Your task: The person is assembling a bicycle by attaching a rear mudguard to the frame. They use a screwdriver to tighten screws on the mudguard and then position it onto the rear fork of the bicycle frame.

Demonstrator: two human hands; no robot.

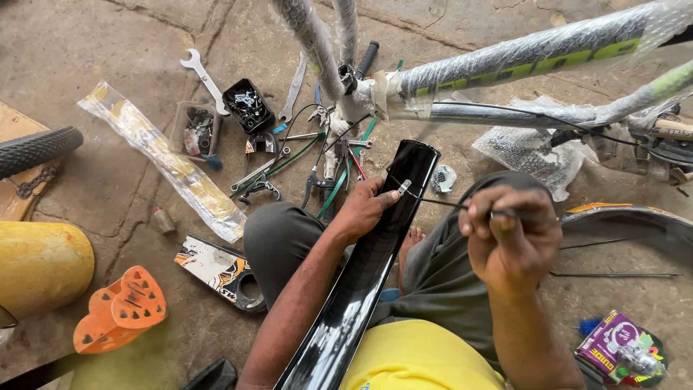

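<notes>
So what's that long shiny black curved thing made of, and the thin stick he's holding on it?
The long glossy black curved mudguard looks like smooth plastic or painted metal; its mirror-like reflections leave that open. The thin grey rod, pinched by the left hand and right hand, looks like bare metal wire: dull, slim, straight.

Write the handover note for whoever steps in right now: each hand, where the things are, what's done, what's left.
Left hand: grips the black mudguard lying across the lap, pinching a small metal fitting at its edge.
Right hand: fist shut on a thin metal stay that runs to that fitting.
Tools lie on the floor ahead, under the wrapped frame.
Done: stay meets the fitting.
Left: whether it is fastened cannot be told.
</notes>
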